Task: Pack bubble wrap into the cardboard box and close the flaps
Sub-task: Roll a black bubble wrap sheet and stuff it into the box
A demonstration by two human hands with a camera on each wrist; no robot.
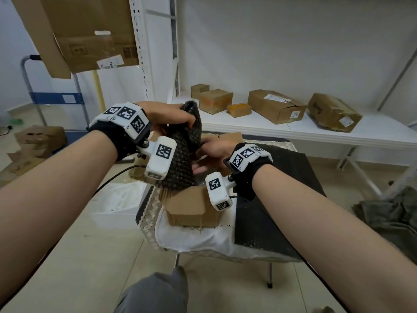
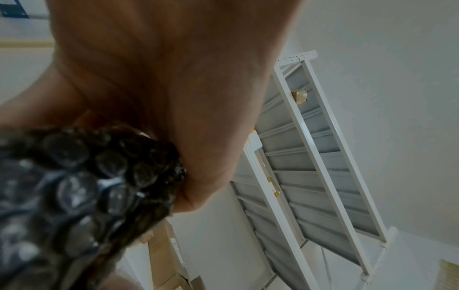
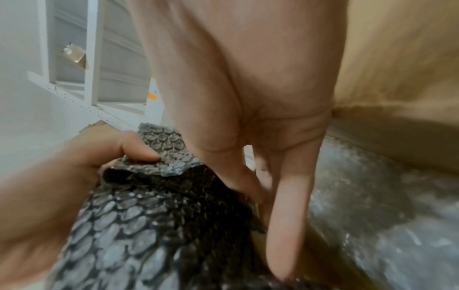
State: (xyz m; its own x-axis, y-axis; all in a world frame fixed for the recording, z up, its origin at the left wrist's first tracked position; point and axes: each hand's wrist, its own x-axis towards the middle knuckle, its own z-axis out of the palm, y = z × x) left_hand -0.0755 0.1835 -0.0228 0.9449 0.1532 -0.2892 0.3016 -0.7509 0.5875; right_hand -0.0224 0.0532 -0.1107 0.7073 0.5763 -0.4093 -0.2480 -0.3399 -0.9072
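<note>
Gripping the top end of a dark sheet of bubble wrap [image 1: 180, 154], the left hand [image 1: 167, 116] is holding it up near the middle of the head view, fingers and thumb curled over the folded upper edge. In the left wrist view the same hand [image 2: 161, 88] is filling the upper half of the frame, with the bubble wrap [image 2: 74, 186] bunched at the lower left under the palm. The sheet is hanging down in a cone shape, its lower end reaching into the open cardboard box [image 1: 191, 206], which is sitting on a small surface [image 1: 293, 168] covered with a white lace-edged cloth [image 1: 191, 240], just below the centre of the frame. The right hand [image 1: 214, 150] is lying just right of the wrap, over the mouth of the box, with its fingers stretched out and relaxed against the side of the sheet, gripping nothing. In the right wrist view its fingers [image 3: 285, 225] are pointing straight down the middle of the frame beside the bubble wrap [image 3: 161, 225], while the thumb of the left hand [image 3: 62, 176] is pinching the top of the sheet at the left. A brown box flap [image 3: 397, 78] is standing at the upper right of that view. Across the right half of the head view, a long white shelf [image 1: 316, 129] is carrying several other taped cardboard parcels [image 1: 275, 105].
</note>
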